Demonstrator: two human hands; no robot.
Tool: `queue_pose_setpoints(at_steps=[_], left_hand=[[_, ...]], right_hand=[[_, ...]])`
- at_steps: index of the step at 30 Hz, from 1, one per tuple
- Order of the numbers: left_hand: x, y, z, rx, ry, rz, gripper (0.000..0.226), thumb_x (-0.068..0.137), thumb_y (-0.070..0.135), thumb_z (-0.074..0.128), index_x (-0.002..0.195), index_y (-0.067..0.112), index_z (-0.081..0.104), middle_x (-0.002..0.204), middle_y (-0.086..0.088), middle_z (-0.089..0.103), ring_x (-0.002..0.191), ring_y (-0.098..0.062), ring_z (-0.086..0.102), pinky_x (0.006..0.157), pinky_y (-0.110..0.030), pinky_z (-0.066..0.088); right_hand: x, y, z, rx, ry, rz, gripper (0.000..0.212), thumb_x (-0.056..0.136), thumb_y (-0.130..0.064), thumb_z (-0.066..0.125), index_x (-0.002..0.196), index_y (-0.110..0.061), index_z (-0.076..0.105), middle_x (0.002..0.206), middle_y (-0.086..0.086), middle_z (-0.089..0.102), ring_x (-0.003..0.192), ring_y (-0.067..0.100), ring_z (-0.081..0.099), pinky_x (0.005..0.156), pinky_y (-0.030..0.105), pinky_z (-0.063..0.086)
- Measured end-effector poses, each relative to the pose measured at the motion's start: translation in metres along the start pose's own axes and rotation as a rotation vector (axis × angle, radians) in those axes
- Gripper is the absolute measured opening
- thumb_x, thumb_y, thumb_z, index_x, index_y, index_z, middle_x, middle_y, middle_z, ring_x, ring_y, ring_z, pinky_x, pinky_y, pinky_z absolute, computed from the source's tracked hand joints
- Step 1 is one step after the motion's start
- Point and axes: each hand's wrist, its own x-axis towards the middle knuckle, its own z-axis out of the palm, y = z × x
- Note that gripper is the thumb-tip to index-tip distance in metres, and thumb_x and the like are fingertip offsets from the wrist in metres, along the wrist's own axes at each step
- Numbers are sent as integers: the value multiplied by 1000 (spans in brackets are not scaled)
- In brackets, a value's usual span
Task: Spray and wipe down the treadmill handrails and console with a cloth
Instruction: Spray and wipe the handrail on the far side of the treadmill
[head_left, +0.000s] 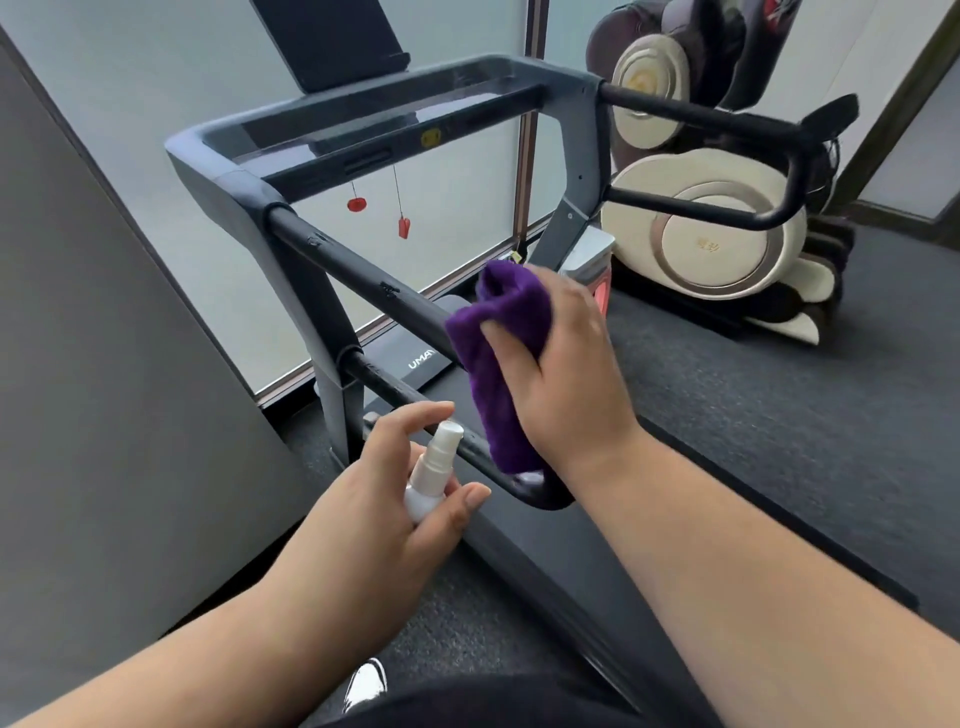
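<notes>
My right hand (563, 379) grips purple cloth (493, 364), pressing it on the near left handrail (358, 280). My left hand (400, 493) holds white spray bottle (431, 470) just beside it, nozzle near the rail.

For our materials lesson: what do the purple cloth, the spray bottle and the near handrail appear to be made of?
Purple cloth: soft, fuzzy fabric, likely microfibre; it folds limply.
Spray bottle: white plastic, smooth and slightly glossy.
Near handrail: matt black covering, possibly foam or rubber; small tears show.
</notes>
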Motion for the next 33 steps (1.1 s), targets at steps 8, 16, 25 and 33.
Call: queue_pose_setpoints(at_steps=[8, 16, 25, 33], left_hand=[[-9, 0, 0, -3, 18, -20, 54, 71, 68, 49, 121, 57, 31, 97, 21, 59, 79, -4, 60, 66, -20, 41], [-23, 8, 13, -29, -74, -38, 50, 75, 66, 52, 119, 62, 28, 95, 19, 59, 78, -4, 60, 69, -22, 47], [-28, 8, 15, 9, -100, 5, 48, 81, 58, 56, 117, 66, 26, 93, 18, 60, 79, -4, 59, 70, -24, 48], [-14, 1, 10, -51, -58, 29, 49, 78, 61, 55, 120, 60, 29, 94, 19, 59, 80, -2, 59, 67, -17, 42]], right_hand=[[4, -1, 7, -546, -425, 113, 71, 84, -58, 65, 142, -27, 38, 127, 3, 54, 113, 28, 57, 88, 39, 47], [-50, 33, 7, -235, -118, 171, 75, 79, -39, 77, 143, -29, 39, 128, 3, 57, 112, 26, 59, 94, 42, 50], [-125, 91, 21, 144, -61, 360, 82, 79, -51, 72, 145, -33, 29, 143, 1, 47, 130, 15, 49, 109, 47, 45], [-54, 41, 1, -29, -77, 103, 62, 96, -50, 53, 147, -18, 39, 141, -2, 47, 131, 10, 41, 112, 26, 30]])
